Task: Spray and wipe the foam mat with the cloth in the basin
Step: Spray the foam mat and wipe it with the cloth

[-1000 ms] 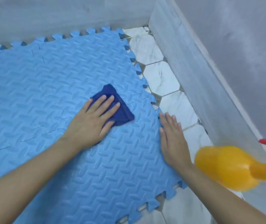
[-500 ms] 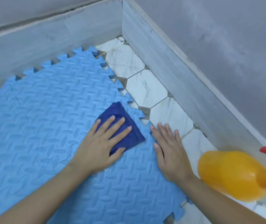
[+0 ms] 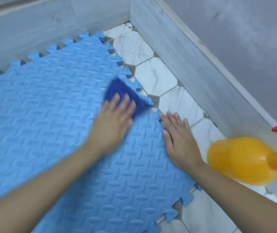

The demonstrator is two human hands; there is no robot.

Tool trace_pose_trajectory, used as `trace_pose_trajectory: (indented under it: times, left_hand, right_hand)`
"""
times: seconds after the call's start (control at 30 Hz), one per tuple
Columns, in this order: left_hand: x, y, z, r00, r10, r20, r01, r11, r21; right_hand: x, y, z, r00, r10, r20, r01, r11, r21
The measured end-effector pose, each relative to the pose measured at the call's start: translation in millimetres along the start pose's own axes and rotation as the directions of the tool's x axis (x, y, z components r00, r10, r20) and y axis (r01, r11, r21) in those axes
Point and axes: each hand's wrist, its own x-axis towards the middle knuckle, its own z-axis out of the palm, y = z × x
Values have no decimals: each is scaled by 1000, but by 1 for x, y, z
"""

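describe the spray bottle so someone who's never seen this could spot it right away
Start at the blue foam mat and go right, past its toothed edge, to the strip of white tiled floor along the grey wall. The spray bottle is there, just right of the right hand. It is the only yellow-orange thing in view, with red parts at its top.

Your left hand (image 3: pixel 113 121) has slid the cloth (image 3: pixel 126 96) farther right, reaching the mat's (image 3: pixel 50 115) toothed edge.
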Motion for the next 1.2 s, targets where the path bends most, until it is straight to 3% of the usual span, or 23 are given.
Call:
trace_pose_trajectory:
  times: [0.1,0.2,0.27,0.37,0.5,0.6,0.67,0.73,0.87,1.0,1.03,1.1,1.13,1.2]
  left_hand:
    - [-96,46,9,979,173,109,-172,985,-18]
    - [-88,35,14,979,174,102,-174,985,-7]
    - [-45,11,12,994,97,40,-98,994,37]
    - [22,-39,0,987,-157,-29,157,988,9]
    - [61,-114,-22,879,-471,-69,469,882,-40]
    - [33,-144,-28,740,-656,-152,649,755,-96]
    - [11,-149,-27,681,-707,-189,701,705,-111]
    - [-8,-137,-24,694,-698,-178,691,715,-111]
    - [-51,-73,-13,851,-513,-113,509,858,-65]
    - [-109,30,7,992,-121,19,122,992,-14]
    - [-124,55,14,998,18,59,-17,1000,-18]
    - [-144,85,24,948,296,115,-299,954,3]
    - [-148,87,27,914,382,137,-387,922,12]
    - [-145,74,29,906,406,117,-410,912,14]
  right_hand:
    - [0,0,1,1000,1,7,-1,1000,1]
    - [1,0,1,1000,-5,13,5,1000,4]
    - [1,1,1,1000,-3,23,3,1000,20]
    - [0,2,0,1000,10,22,-11,999,39]
    - [2,-1,-2,999,21,33,-23,999,49]
    - [3,-3,-4,999,18,41,-19,999,35]
    - [3,-4,-4,999,13,39,-14,1000,25]
    - [2,-4,-4,1000,2,27,-2,1000,9]
    - [2,-3,-3,1000,-22,18,23,999,-34]
    - [2,-1,-1,999,-43,-3,43,994,-99]
    - [2,-1,-1,999,-47,-10,45,992,-120]
    - [1,-1,-1,999,-43,-16,41,989,-141]
    - [1,-1,-1,999,-43,-13,41,988,-147]
    - [0,-3,-3,999,-48,-3,47,985,-165]
